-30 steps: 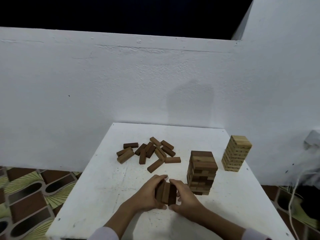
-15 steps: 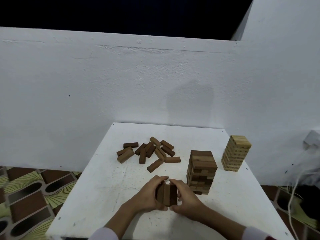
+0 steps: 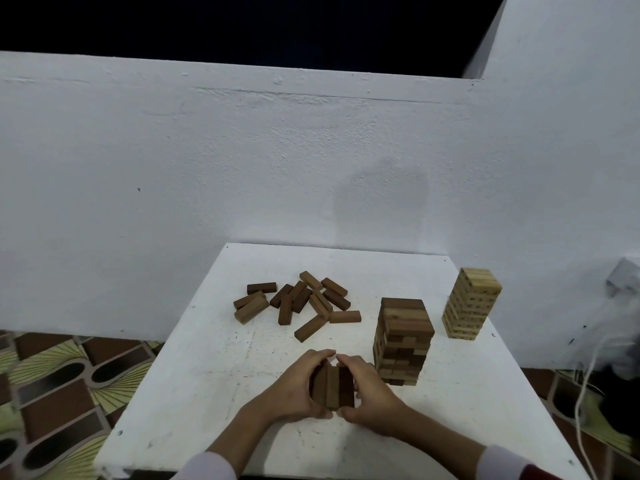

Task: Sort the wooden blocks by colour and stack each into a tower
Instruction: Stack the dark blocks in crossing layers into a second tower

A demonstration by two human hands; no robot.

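Observation:
Three dark brown blocks [image 3: 333, 388] lie side by side as one row on the white table [image 3: 194, 393]. My left hand [image 3: 298, 389] grips the row from the left and my right hand [image 3: 367, 393] grips it from the right, fingers curled over the far ends. Several loose brown blocks [image 3: 301, 301] lie scattered behind them. A mid-brown tower [image 3: 403, 341] stands just right of my hands. A pale wood tower [image 3: 471, 303] stands further right near the table's edge.
A white wall [image 3: 242, 161] rises directly behind the table. Patterned floor tiles [image 3: 59, 382] show at the left. A white cord [image 3: 585, 386] hangs off the right side beside a dark object on the floor.
Both hands keep squeezing the three-block row in nearly the same place; the row looks slightly squarer. Nothing else on the table has moved.

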